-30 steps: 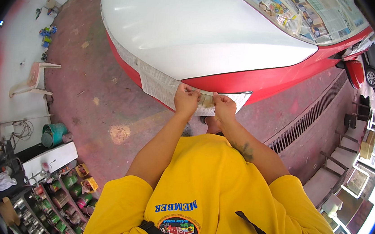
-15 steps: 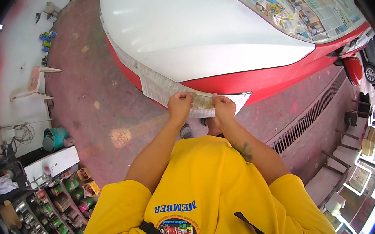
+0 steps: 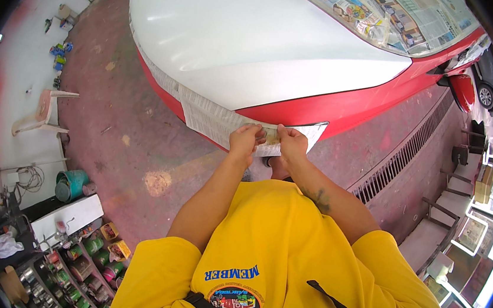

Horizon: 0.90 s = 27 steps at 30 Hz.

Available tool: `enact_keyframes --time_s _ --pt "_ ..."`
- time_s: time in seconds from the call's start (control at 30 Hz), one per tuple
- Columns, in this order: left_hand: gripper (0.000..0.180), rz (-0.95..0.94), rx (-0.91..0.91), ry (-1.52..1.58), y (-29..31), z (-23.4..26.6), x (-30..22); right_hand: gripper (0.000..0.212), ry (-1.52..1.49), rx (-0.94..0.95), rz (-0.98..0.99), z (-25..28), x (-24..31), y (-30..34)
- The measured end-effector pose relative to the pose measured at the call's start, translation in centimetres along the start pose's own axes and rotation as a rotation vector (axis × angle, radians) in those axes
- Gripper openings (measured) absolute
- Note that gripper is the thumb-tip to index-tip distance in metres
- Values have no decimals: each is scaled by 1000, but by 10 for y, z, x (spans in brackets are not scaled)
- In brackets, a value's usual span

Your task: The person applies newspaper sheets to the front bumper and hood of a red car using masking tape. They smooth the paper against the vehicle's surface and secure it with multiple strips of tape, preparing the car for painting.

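Observation:
A strip of masking tape [image 3: 271, 136], tan and slightly see-through, spans the short gap between my hands. My left hand [image 3: 244, 140] is closed with its fingertips pinched at the strip's left end. At the other end, my right hand [image 3: 293, 142] pinches the tape between thumb and fingers. Both hands are over a newspaper sheet [image 3: 208, 118] that covers the front corner of a red car, just below its red fender [image 3: 322, 105]. The white hood [image 3: 239, 40] lies beyond. My fingers hide part of the tape and of the paper's upper edge.
More newspaper [image 3: 390, 19] covers the windshield. A floor grate [image 3: 404, 151] runs along the right, near wooden frames. At left stand a plastic chair [image 3: 42, 113], a teal bucket [image 3: 71, 185] and a rack of paint cans [image 3: 79, 262]. A red side mirror [image 3: 462, 91] juts out.
My left hand has shifted right, closer to my right hand, and the span of tape between them is shorter. My right hand has barely moved.

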<state>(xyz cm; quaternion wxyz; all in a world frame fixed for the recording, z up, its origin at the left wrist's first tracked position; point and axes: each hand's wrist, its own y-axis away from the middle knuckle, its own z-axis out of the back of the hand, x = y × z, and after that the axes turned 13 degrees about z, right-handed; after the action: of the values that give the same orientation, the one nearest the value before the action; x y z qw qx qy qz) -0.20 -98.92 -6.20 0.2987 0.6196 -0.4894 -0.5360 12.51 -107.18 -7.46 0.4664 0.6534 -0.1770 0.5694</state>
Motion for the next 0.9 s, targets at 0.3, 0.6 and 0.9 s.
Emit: enact_keyframes --time_s 0.3,0.6,0.9 --pt "18 -40 8 49 -8 2 5 33 70 -3 13 -2 12 7" --pt "17 -100 6 21 -9 2 6 32 47 -2 36 -3 12 8" --pt "26 -26 -7 41 -8 1 -4 32 130 -4 54 -4 17 11"
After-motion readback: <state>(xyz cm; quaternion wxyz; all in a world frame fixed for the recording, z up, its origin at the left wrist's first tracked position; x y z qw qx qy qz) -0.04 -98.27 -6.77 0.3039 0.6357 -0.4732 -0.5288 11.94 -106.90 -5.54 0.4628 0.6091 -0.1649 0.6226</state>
